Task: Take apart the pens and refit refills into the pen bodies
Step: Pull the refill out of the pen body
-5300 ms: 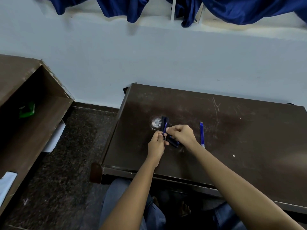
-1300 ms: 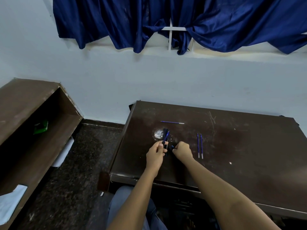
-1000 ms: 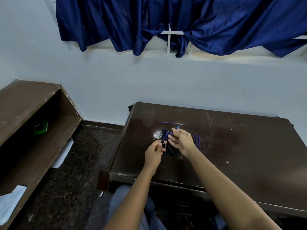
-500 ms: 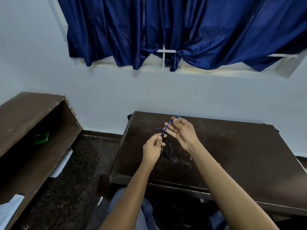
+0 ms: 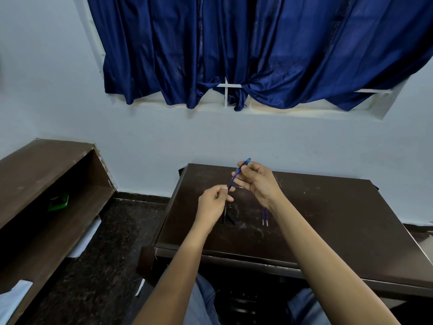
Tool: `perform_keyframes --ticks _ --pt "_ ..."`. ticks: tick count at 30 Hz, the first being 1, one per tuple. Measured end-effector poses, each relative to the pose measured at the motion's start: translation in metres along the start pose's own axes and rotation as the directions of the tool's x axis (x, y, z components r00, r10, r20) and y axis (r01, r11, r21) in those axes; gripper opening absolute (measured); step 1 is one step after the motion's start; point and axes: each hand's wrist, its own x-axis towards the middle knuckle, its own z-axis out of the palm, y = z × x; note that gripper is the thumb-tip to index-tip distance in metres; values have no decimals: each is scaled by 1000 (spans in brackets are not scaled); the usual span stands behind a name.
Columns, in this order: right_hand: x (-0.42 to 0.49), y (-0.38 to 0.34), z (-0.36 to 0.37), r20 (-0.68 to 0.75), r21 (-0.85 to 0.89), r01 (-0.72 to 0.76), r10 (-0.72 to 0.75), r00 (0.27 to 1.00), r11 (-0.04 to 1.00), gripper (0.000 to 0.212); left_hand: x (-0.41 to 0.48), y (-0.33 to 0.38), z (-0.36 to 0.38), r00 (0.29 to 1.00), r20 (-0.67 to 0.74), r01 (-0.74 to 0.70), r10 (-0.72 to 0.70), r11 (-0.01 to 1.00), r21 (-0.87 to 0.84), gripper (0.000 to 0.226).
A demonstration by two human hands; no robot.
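A slim blue pen piece (image 5: 236, 176) slants in the air above the dark brown desk (image 5: 332, 221). My right hand (image 5: 257, 181) pinches its upper end, fingers curled round it. My left hand (image 5: 214, 205) pinches its lower end between thumb and fingers. Below the hands, dark pen bodies (image 5: 228, 216) lie on the desk. Two blue refills (image 5: 264, 215) lie side by side just right of them, partly hidden by my right wrist.
A brown open shelf unit (image 5: 46, 184) stands at the left with a green object (image 5: 58, 201) inside. A blue curtain (image 5: 257, 43) hangs over the window behind the desk. My knees are under the desk's front edge.
Both hands have risen off the desk with the blue pen piece held between them. The view has tilted upward, showing more curtain.
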Motion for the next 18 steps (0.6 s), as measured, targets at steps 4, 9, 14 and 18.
perform_keyframes --ticks 4,9,14,18 --pt "-10 -4 -4 15 52 -37 37 999 998 13 -10 7 -6 1000 7 1 -1 1000 -4 33" --pt "-25 -6 -9 82 50 -111 106 991 993 13 -21 14 -10 999 15 -44 44 999 9 31" --pt "-37 -4 -5 114 -6 -104 104 988 995 14 -22 22 -9 997 -4 -81 81 994 80 33" --pt "-42 -6 -3 97 14 -56 54 994 998 13 -23 28 -12 998 20 -63 62 994 84 31"
